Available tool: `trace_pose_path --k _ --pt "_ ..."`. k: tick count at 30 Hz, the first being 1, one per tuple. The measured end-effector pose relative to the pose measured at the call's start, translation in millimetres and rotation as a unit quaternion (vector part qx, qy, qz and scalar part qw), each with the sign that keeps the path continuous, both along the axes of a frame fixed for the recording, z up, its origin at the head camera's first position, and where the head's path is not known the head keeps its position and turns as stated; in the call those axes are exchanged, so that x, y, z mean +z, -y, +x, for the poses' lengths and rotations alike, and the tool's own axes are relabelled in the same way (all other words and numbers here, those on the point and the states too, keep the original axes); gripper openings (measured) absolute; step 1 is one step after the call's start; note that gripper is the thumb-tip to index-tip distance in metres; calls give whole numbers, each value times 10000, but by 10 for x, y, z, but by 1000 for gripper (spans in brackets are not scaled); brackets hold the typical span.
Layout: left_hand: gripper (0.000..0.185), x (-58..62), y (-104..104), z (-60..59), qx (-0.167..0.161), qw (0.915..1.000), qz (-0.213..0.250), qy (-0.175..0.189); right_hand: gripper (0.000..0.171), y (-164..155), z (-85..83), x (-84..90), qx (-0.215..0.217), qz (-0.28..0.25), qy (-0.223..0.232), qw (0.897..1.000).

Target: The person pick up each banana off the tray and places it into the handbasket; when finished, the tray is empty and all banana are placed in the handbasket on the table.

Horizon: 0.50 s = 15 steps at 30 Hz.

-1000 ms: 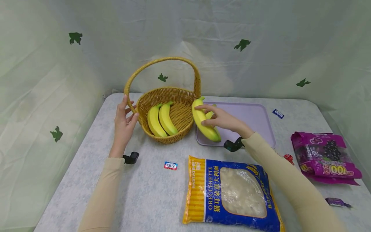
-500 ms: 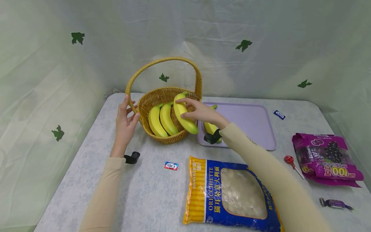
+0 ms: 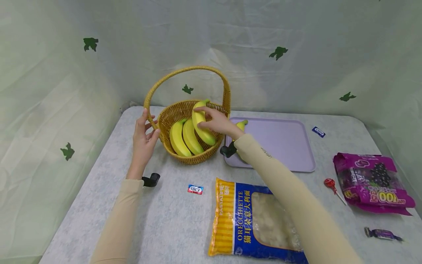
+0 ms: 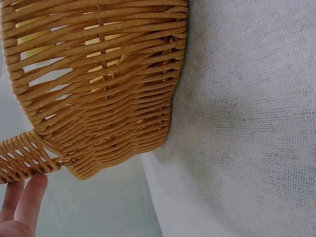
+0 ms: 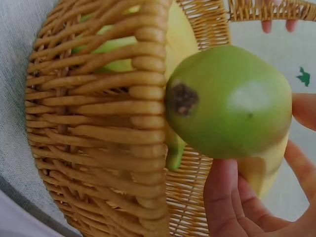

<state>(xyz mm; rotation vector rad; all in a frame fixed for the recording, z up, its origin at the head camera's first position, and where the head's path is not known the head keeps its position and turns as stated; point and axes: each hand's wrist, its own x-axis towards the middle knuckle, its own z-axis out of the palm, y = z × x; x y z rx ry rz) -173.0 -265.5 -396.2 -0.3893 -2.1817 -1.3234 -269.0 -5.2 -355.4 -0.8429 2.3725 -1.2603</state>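
From the head view the right hand, fingers curled around a banana, has carried it further over the wicker basket beside two others, while the left hand still holds the handle base with loosely bent fingers, whose tips the left wrist view shows under the weave, and the right wrist view shows the banana's green end at the rim.

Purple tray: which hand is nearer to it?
Right. The right hand holds a banana over the basket, just beside the purple tray. The left hand grips the basket's handle on the far side from the tray.
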Motion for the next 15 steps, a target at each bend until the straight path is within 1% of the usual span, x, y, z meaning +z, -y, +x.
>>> trace_pose_path --k 4,10,11,15 --pt "75 3 -5 5 -140 9998 94 -125 55 61 -41 -37 -30 230 -164 9996" --pt "73 -10 0 6 -105 9998 108 -119 55 122 -31 -102 31 709 -327 9969" --pt "73 19 -17 29 -121 9998 110 -128 55 137 -24 -109 58 828 -309 9961" --pt "74 13 -12 27 -171 9997 153 -124 56 183 0 -148 123 1289 67 9916"
